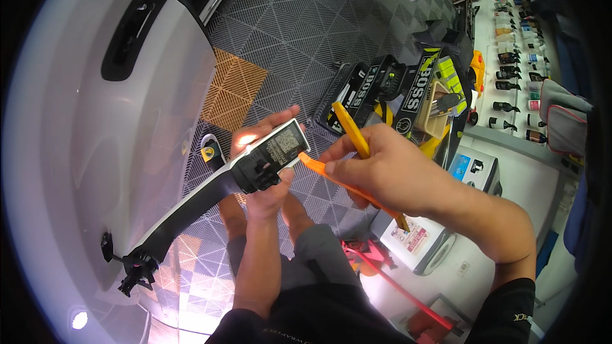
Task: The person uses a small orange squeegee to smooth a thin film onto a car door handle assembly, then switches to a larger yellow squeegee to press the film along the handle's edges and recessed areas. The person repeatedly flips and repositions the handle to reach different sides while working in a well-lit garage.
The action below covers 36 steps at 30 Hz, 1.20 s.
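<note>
My left hand point(266, 201) grips the wide end of a long car door handle point(191, 207), with a white shell and a black inner side. That end carries a black plastic housing point(254, 171) and a printed code on a dark panel. Its narrow end, with a black hook-like fitting point(137, 271), points down left beside the car. Closed in my right hand point(392, 169) are an orange pry tool point(338, 181) and a yellow pry tool point(350, 129). The orange tip is at the edge of the handle's wide end; the yellow one points up and away.
A white car panel point(64, 121) rises at left. Black toolboxes point(347, 99) stand on the grey tiled floor point(287, 32), beside an open tray point(437, 111). Several bottles point(508, 83) line shelves at right. A white machine point(414, 239) and a red bar point(401, 283) are lower right.
</note>
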Motion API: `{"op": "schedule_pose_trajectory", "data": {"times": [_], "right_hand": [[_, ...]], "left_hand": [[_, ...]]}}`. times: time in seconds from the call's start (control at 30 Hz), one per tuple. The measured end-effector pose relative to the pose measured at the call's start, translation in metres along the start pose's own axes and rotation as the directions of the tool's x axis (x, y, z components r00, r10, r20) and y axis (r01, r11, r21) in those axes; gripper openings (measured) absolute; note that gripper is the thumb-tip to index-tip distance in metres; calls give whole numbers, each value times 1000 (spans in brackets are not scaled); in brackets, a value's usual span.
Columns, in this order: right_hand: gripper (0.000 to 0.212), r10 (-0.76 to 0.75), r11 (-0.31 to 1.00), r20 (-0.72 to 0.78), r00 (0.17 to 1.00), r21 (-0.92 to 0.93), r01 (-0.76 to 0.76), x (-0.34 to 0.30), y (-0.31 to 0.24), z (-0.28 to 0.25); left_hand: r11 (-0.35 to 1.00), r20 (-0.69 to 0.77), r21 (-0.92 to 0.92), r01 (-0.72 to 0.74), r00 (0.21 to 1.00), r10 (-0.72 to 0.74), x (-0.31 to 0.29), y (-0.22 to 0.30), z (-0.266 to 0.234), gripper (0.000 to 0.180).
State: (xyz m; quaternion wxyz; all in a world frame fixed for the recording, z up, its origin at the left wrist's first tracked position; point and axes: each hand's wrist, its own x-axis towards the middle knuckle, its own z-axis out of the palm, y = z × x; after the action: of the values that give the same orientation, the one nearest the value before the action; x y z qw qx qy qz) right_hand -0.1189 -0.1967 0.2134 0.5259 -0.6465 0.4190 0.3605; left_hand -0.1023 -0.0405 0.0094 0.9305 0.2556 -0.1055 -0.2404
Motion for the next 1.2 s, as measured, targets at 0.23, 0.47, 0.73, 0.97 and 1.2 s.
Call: {"op": "schedule_pose_trajectory", "data": {"times": [0.23,0.47,0.73,0.97,1.2], "right_hand": [[28,89,995,36,995,-39,-88,9,-13,-5],[25,-128,970,-137,982,187,153,16,7,38],[27,120,944,63,991,303,-133,38,-2,16],[28,-150,937,-81,985,307,168,35,27,45],[26,-299,790,-165,940,510,341,39,56,66]], "left_hand": [[992,7,119,-44,999,43,-4,-1,-1,66],[979,-160,189,-81,981,112,-3,2,-5,52],[940,28,333,-68,998,62,-13,0,-25,59],[959,-52,284,-15,998,31,-12,7,-30,62],[968,-143,249,-42,987,79,-2,9,-17,62]]}}
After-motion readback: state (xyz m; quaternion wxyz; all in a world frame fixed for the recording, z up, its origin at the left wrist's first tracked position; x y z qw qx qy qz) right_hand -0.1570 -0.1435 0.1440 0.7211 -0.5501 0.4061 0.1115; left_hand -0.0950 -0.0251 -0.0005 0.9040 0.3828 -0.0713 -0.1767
